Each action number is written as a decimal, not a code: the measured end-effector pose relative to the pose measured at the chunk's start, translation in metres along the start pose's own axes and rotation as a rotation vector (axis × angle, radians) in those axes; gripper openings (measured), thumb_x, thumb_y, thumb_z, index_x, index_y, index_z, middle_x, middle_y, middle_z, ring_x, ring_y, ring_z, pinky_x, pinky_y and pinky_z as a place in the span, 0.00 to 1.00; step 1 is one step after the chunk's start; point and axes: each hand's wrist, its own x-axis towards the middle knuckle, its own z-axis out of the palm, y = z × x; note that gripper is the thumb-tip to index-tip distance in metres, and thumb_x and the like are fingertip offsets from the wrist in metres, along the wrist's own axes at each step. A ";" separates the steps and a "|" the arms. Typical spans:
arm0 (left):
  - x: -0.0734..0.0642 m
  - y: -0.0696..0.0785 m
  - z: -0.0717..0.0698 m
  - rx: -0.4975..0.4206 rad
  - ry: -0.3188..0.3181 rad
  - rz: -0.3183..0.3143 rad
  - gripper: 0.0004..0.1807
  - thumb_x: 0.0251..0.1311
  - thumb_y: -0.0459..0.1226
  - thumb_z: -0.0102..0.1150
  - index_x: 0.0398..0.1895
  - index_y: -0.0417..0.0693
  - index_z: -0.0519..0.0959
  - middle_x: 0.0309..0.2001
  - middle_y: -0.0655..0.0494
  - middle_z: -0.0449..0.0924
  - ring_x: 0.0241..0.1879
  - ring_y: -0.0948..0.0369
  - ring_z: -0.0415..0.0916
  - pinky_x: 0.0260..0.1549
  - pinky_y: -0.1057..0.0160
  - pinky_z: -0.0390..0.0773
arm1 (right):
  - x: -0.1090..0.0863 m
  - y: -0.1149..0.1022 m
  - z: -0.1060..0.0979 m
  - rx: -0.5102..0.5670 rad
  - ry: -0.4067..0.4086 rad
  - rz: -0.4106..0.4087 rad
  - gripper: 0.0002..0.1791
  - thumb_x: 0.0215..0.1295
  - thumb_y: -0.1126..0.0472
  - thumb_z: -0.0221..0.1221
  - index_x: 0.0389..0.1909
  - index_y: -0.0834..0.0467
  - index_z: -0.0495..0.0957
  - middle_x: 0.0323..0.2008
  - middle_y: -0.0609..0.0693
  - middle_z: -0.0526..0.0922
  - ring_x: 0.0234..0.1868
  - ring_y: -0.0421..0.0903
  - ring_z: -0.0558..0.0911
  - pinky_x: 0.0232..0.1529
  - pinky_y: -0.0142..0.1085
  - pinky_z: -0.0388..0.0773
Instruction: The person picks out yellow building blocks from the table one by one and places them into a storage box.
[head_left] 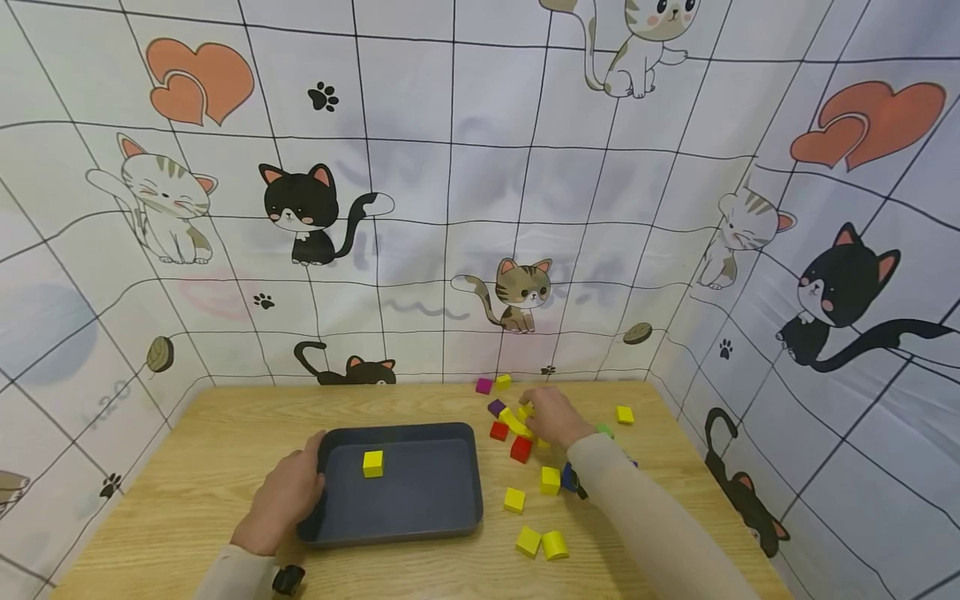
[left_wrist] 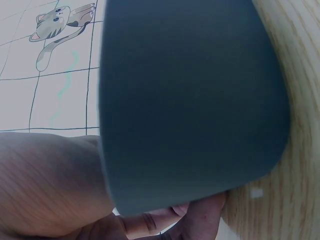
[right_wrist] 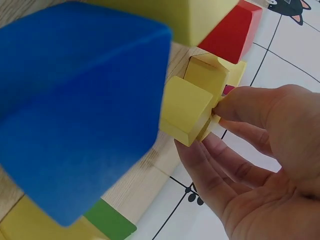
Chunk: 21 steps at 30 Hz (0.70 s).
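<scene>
My left hand (head_left: 283, 492) grips the left rim of a dark grey rectangular tray (head_left: 431, 496); close up in the left wrist view, fingers curl past the edge of the tray's wall (left_wrist: 195, 100). One yellow cube (head_left: 372, 464) lies inside the tray. Beyond its right side, my right hand (head_left: 557, 418) reaches into a scatter of coloured blocks. In the right wrist view the thumb and fingertips pinch a small yellow block (right_wrist: 186, 107), with another yellow block (right_wrist: 207, 75) right behind it. A large blue block (right_wrist: 85, 100) fills the near left of that view.
Red blocks (head_left: 521, 450), a yellow arch (head_left: 513, 422), a purple block (head_left: 497, 407) and a magenta block (head_left: 483, 386) lie around the right hand. Several yellow blocks (head_left: 528, 542) sit nearer the front. A cat-patterned cloth (head_left: 412, 250) borders the wooden table (head_left: 187, 467).
</scene>
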 end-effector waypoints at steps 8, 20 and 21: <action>0.000 0.000 0.000 0.002 -0.002 0.004 0.40 0.75 0.27 0.66 0.86 0.25 0.64 0.50 0.28 0.88 0.34 0.51 0.83 0.34 0.46 0.85 | -0.001 0.001 -0.001 -0.001 0.016 0.002 0.21 0.76 0.69 0.74 0.67 0.61 0.90 0.69 0.61 0.91 0.59 0.55 0.90 0.67 0.53 0.91; -0.001 0.000 0.000 0.008 0.010 0.010 0.39 0.75 0.27 0.66 0.86 0.26 0.64 0.50 0.27 0.88 0.35 0.48 0.85 0.35 0.44 0.87 | -0.001 -0.004 -0.001 0.023 0.052 -0.017 0.24 0.78 0.64 0.75 0.71 0.61 0.87 0.70 0.59 0.90 0.64 0.57 0.91 0.67 0.53 0.91; -0.001 0.000 0.000 0.010 0.011 0.010 0.39 0.75 0.27 0.66 0.86 0.26 0.64 0.50 0.27 0.88 0.35 0.48 0.85 0.35 0.43 0.87 | -0.002 -0.005 -0.002 0.027 0.052 -0.021 0.24 0.78 0.64 0.75 0.72 0.61 0.87 0.71 0.59 0.90 0.64 0.57 0.91 0.68 0.53 0.91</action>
